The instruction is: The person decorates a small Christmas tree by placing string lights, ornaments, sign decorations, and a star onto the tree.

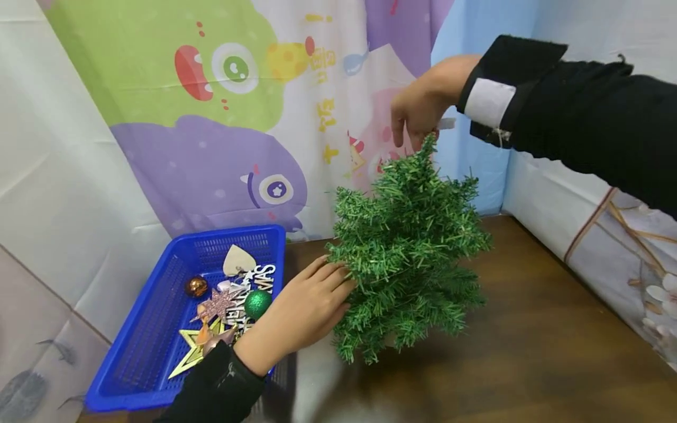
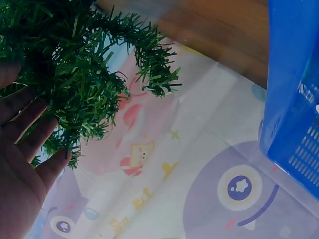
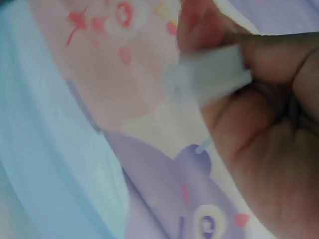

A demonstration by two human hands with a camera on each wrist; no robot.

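A small green artificial Christmas tree (image 1: 409, 247) stands on the table. My left hand (image 1: 312, 299) reaches its left side, with slightly bent, spread fingers against the branches, the fingertips partly among the needles. The left wrist view shows the open palm (image 2: 20, 169) beside the foliage (image 2: 75, 74). Over the treetop, my right hand (image 1: 423, 103) points downward. It pinches a small whitish, flat-looking piece (image 3: 212, 74), blurred in the right wrist view; I cannot tell what it is. One end of that piece (image 1: 446, 123) sticks out to the right of the hand.
At the left, a blue plastic basket (image 1: 134, 329) holds a green glitter ball (image 1: 258, 304), a brown ball (image 1: 196, 286), a gold star (image 1: 185, 355), white lettering (image 1: 264, 276) and a heart-shaped piece (image 1: 238, 260). A cartoon-printed curtain (image 1: 211, 158) hangs close behind the brown table (image 1: 545, 317).
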